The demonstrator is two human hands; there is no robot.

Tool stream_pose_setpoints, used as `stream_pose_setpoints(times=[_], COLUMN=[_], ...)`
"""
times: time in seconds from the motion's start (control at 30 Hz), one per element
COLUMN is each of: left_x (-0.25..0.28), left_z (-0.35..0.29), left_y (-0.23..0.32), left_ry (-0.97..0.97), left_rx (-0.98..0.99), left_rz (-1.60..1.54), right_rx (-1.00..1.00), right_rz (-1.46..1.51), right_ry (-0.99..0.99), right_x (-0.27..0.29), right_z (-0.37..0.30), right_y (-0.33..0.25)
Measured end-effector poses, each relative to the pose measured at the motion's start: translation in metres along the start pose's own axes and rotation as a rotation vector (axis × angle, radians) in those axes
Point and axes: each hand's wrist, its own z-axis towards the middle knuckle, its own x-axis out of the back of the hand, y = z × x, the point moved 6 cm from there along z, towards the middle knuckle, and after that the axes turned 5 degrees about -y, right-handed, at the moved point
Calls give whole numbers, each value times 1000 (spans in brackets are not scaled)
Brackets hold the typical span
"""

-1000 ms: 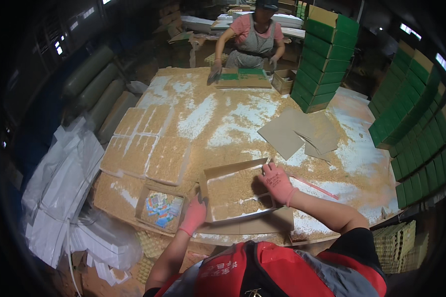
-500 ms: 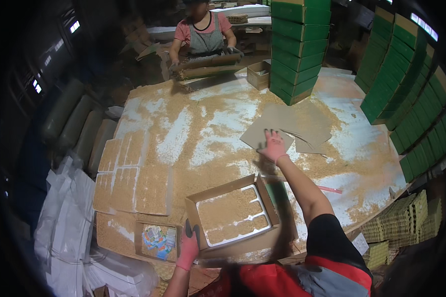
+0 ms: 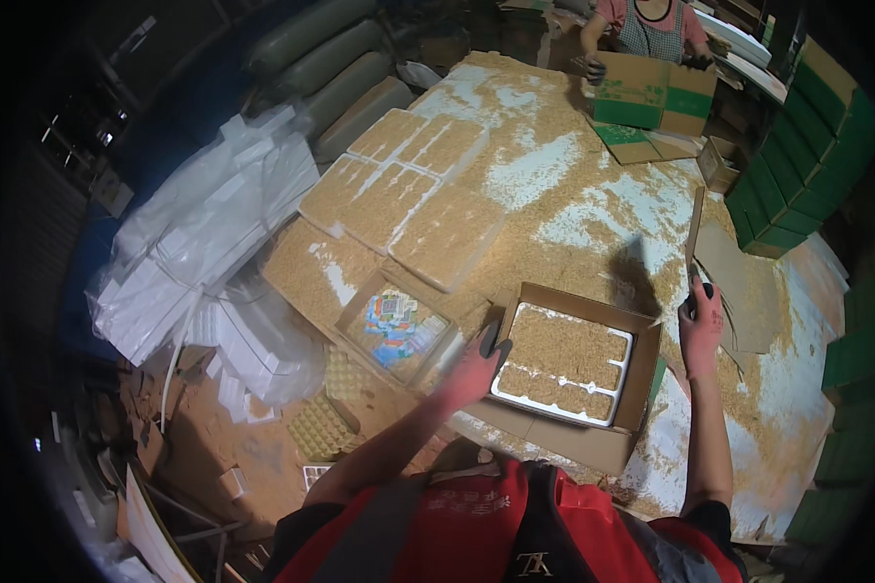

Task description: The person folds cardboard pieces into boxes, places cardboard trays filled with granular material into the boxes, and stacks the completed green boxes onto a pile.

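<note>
A cardboard box (image 3: 648, 381) stands in front of me, holding a white foam tray (image 3: 624, 342) whose compartments are filled with brown, sawdust-like grains. At its left wall is my left hand (image 3: 474, 371), in a pink glove with dark fingertips, closed on the box's edge. To the right of the box, my right hand (image 3: 703, 328), gloved alike, pinches a flat cardboard sheet (image 3: 696, 225) raised nearly edge-on. More loose cardboard sheets (image 3: 744, 291) lie on the table beside that hand.
A small box (image 3: 444, 358) of colourful packets sits left of my left hand. Grain-covered foam trays (image 3: 447, 233) lie beyond it. Across the table, a co-worker handles a green-and-brown carton (image 3: 651, 92). Stacked green cartons (image 3: 787, 165) stand at right; wrapped white foam (image 3: 204, 233) is at left.
My right hand has picked up a cardboard sheet from the pile and raised it. The view has swung left. The co-worker's carton is now turned upright. My left hand stays at the box.
</note>
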Motion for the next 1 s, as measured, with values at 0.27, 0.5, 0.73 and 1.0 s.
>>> stream_pose_setpoints(times=[0.27,0.5,0.73,1.0], left_x=[-15,40,-59,-95], left_z=[25,33,63,2], left_y=[-28,-18,-14,65], left_ry=[-69,-348,-103,-810], left_rx=[-480,-128,-282,150], left_rz=[-37,-876,60,-1123], right_rx=[698,-253,-796,-792], right_rz=[-200,410,148,827], right_ry=[-1158,-722,-734,-462], right_x=[-43,32,-109,-2], right_z=[-131,-73,-193,-162], right_y=[-113,-34,39,-2])
